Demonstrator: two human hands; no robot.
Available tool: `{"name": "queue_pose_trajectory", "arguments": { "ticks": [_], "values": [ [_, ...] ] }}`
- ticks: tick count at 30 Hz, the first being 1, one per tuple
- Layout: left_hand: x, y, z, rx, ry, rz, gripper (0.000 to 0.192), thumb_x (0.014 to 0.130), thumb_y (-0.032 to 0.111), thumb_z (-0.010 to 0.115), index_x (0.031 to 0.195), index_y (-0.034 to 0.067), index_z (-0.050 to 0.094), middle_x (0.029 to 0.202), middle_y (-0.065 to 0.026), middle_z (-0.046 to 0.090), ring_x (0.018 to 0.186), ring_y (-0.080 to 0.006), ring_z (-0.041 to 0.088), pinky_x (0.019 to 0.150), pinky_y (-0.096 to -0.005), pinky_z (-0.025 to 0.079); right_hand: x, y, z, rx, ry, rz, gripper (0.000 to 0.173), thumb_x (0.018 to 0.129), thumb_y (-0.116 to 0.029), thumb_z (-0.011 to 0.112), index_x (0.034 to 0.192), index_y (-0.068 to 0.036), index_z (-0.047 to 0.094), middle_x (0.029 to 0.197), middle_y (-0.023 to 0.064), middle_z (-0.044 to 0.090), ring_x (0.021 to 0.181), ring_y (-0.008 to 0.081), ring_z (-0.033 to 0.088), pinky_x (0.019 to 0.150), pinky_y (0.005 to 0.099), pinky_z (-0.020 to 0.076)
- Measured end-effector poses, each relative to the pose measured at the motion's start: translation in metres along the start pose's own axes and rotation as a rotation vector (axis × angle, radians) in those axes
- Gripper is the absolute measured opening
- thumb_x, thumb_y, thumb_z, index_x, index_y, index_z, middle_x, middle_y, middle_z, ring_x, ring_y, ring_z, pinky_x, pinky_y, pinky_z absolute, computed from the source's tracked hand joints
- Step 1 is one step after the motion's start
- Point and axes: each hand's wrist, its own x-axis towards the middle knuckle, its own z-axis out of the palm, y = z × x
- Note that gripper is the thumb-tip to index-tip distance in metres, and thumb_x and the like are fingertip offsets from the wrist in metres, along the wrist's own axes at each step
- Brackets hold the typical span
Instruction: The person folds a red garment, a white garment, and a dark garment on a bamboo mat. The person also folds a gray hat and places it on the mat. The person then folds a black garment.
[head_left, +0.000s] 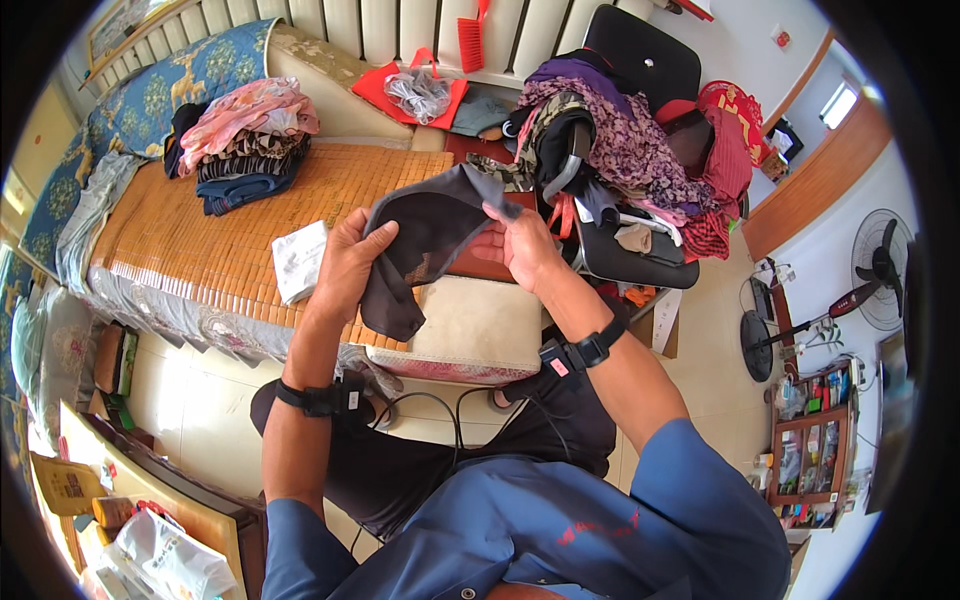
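Note:
A dark grey cloth garment (424, 217) with a lighter grey edge band is stretched between my two hands; its exact kind is hard to tell. My left hand (352, 259) pinches its left side, thumb on top, while a loose part hangs below. At the upper right corner, my right hand (517, 244) grips the band between thumb and fingers. Beneath the garment is a cream padded seat (472, 322). To the left of my left hand, a white folded packet (298, 261) lies on the bamboo mat (217, 255).
Folded clothes (247, 146) are stacked on the mat-covered sofa. A black chair (641, 266) at right bears a heap of clothes (600, 142). Behind lie a red bag (367, 86) and a grey cap (480, 112). A fan (757, 345) stands right; cables (454, 412) hang near my legs.

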Motion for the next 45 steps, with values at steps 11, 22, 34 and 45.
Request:
{"name": "queue_pose_trajectory", "arguments": {
  "ticks": [11,22,34,45],
  "values": [
    [0.034,-0.095,-0.059,0.438,0.063,-0.219,0.02,0.098,0.012,0.069,0.104,-0.007,0.069,0.089,-0.0039,0.069,0.077,-0.011,0.062,0.07,-0.0292,0.051,0.046,0.021,-0.049,-0.732,-0.114,0.51,0.029,0.097,-0.022,0.072,0.111,0.003,0.066,0.105,0.0145,0.074,0.086,0.0208,0.073,0.071,0.0337,0.0603],
    [0.039,-0.071,-0.031,0.423,0.142,-0.182,0.022,0.097,0.016,0.069,0.094,-0.005,0.065,0.078,-0.002,0.062,0.071,-0.01,0.053,0.063,-0.0305,0.045,0.129,-0.122,-0.061,-1.711,0.012,-0.478,0.03,0.075,-0.007,0.072,0.105,-0.007,0.077,0.098,0.0198,0.073,0.096,0.0413,0.07,0.082,0.0472,0.0557],
    [0.054,-0.07,-0.018,0.35,0.062,-0.234,0.021,0.099,0.015,0.067,0.093,-0.005,0.064,0.075,-0.003,0.062,0.069,-0.0095,0.053,0.062,-0.0305,0.046,0.241,-0.09,-0.077,-2.914,-0.043,-0.329,0.076,0.085,-0.03,0.077,0.155,-0.019,0.049,0.16,0.0173,0.041,0.152,0.0398,0.03,0.124,0.0627,0.0136],
    [0.058,-0.059,-0.016,0.414,0.055,-0.308,0.026,0.1,0.022,0.066,0.095,-0.004,0.064,0.072,-0.0051,0.06,0.067,-0.012,0.054,0.063,-0.0322,0.047,0.29,-0.087,-0.09,-3.204,0.033,0.151,0.048,0.099,-0.023,0.063,0.146,-0.014,0.062,0.146,0.0081,0.06,0.139,0.0327,0.05,0.123,0.0662,0.0159]
  ]
}}
